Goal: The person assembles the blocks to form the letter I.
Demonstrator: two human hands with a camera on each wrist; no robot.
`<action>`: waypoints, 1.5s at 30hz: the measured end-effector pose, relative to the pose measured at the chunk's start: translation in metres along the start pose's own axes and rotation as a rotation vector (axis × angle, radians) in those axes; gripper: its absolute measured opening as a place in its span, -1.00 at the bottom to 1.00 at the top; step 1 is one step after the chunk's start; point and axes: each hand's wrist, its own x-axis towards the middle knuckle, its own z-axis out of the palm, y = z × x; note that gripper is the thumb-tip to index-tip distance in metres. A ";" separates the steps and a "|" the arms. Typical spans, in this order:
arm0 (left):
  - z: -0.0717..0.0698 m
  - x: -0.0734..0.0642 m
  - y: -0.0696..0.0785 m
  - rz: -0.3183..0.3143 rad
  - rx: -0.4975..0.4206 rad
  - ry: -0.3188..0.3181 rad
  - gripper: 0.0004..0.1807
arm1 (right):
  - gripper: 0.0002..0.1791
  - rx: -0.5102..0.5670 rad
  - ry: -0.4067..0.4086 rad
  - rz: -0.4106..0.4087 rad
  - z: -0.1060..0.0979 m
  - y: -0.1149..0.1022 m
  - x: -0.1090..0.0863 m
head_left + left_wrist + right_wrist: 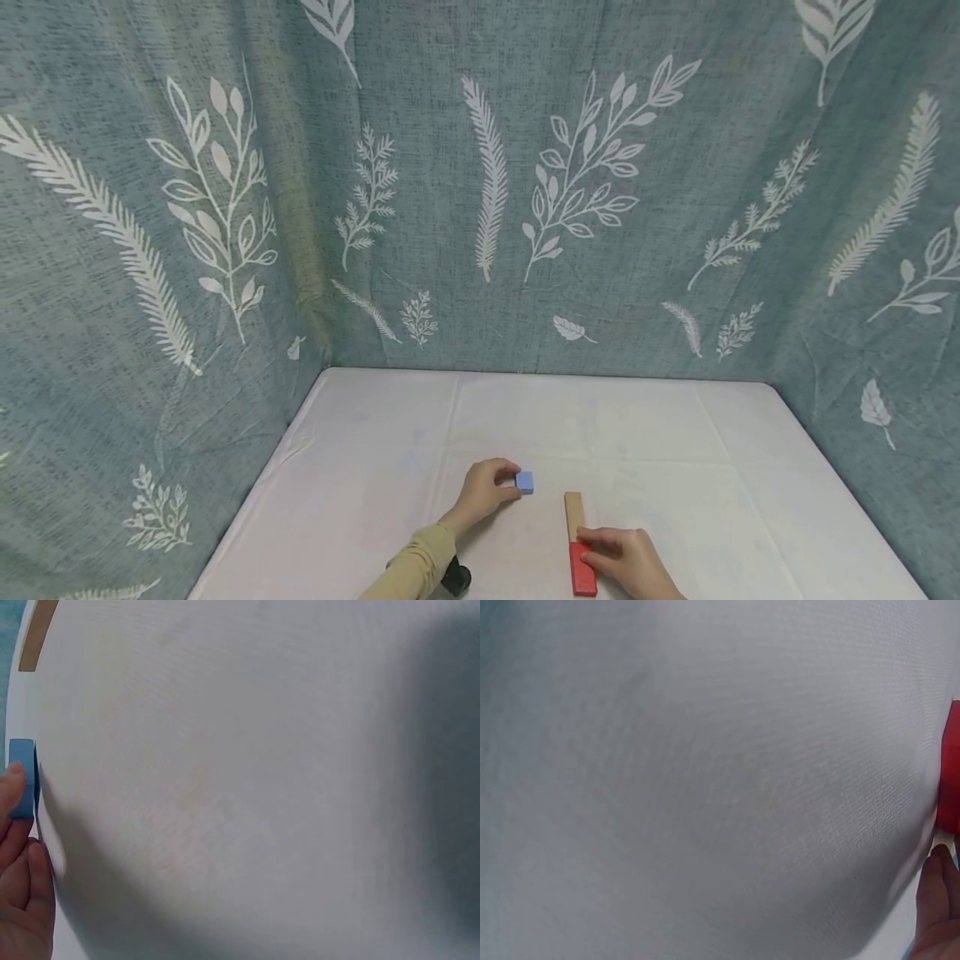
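Note:
In the head view, my left hand pinches a small blue block between thumb and fingers, near the middle of the table. The left wrist view shows the same blue block at its left edge, the thumb lying over it. My right hand grips a red rectangular block from its right side. Directly beyond the red block, in line with it, lies a longer tan wooden block; fingertips cover part of where the two meet. Only a sliver of the red block appears in the right wrist view.
A white cloth covers the table. Green-blue curtains with white leaf patterns stand behind it and at both sides. A black object sits at the left wrist, partly behind the sleeve.

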 end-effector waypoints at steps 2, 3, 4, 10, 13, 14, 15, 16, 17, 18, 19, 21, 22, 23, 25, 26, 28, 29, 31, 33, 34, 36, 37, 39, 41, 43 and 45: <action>-0.001 -0.001 0.000 0.003 -0.014 0.000 -0.71 | -0.58 0.002 0.001 -0.001 0.000 0.000 0.000; -0.002 -0.001 0.000 0.003 -0.022 0.000 -0.71 | -0.58 0.002 0.002 -0.003 0.000 0.000 0.000; -0.002 -0.001 0.000 0.001 -0.032 0.002 -0.71 | -0.59 0.002 0.003 -0.004 0.000 0.000 0.000; -0.007 0.002 -0.004 0.070 -0.078 0.060 -0.73 | -0.59 -0.008 0.003 -0.013 0.000 0.001 0.000; -0.008 0.005 -0.012 0.158 -0.111 0.101 -0.74 | -0.60 -0.012 0.005 -0.021 -0.001 0.001 0.000; -0.010 0.006 -0.012 0.169 -0.121 0.107 -0.74 | -0.60 -0.011 0.003 -0.019 -0.001 0.001 0.000; -0.012 0.008 -0.010 0.152 -0.129 0.106 -0.74 | -0.60 -0.008 0.002 -0.016 -0.001 0.001 0.000; -0.013 0.010 -0.009 0.132 -0.133 0.103 -0.74 | -0.60 -0.005 0.000 -0.014 -0.001 0.000 0.000; -0.015 0.012 -0.008 0.108 -0.143 0.099 -0.73 | -0.59 -0.002 -0.002 -0.010 0.000 0.000 0.000; -0.019 0.012 0.000 0.060 -0.145 0.087 -0.72 | -0.59 -0.002 -0.002 -0.009 0.000 0.000 0.000; -0.020 0.014 0.001 0.043 -0.143 0.083 -0.71 | -0.59 -0.001 -0.002 -0.009 0.000 0.000 0.000; -0.024 0.018 0.005 0.013 -0.127 0.082 -0.70 | -0.59 -0.007 0.003 -0.012 0.000 0.000 0.000; -0.026 0.020 0.006 0.004 -0.118 0.081 -0.70 | -0.59 -0.012 0.006 -0.014 0.000 0.000 0.000; -0.027 0.021 0.007 0.002 -0.112 0.082 -0.70 | -0.59 -0.014 0.008 -0.015 0.000 0.000 0.000; -0.031 0.024 0.010 -0.011 -0.098 0.083 -0.69 | -0.59 -0.016 0.011 -0.014 0.000 0.001 0.000; -0.032 0.024 0.011 -0.016 -0.095 0.084 -0.69 | -0.59 -0.018 0.012 -0.014 0.000 0.001 0.000; -0.035 0.026 0.013 -0.010 -0.089 0.083 -0.69 | -0.59 -0.017 0.016 -0.014 0.000 0.001 0.000; -0.037 0.027 0.014 -0.008 -0.091 0.083 -0.69 | -0.60 -0.017 0.017 -0.015 0.000 0.002 0.000; -0.039 0.028 0.016 -0.003 -0.093 0.080 -0.68 | -0.60 -0.021 0.021 -0.019 0.000 0.002 0.000; -0.041 0.030 0.016 0.006 -0.085 0.076 -0.68 | -0.61 -0.023 0.025 -0.026 0.000 0.003 0.000; -0.042 0.032 0.017 0.001 -0.089 0.074 -0.68 | -0.62 -0.025 0.027 -0.028 0.000 0.003 0.000; -0.045 0.035 0.019 0.008 -0.082 0.069 -0.68 | -0.62 -0.026 0.029 -0.033 0.001 0.003 0.001; -0.045 0.037 0.021 0.014 -0.079 0.066 -0.68 | -0.62 -0.027 0.031 -0.034 0.001 0.003 0.001; -0.047 0.040 0.025 0.021 -0.077 0.060 -0.68 | -0.63 -0.031 0.035 -0.038 0.000 0.004 0.001; -0.049 0.044 0.031 0.028 -0.079 0.055 -0.68 | -0.63 -0.035 0.038 -0.041 0.000 0.004 0.001; -0.050 0.047 0.038 0.037 -0.075 0.049 -0.68 | -0.63 -0.036 0.038 -0.042 0.000 0.004 0.001; -0.051 0.051 0.045 0.049 -0.068 0.047 -0.68 | -0.63 -0.039 0.036 -0.044 0.000 0.004 0.001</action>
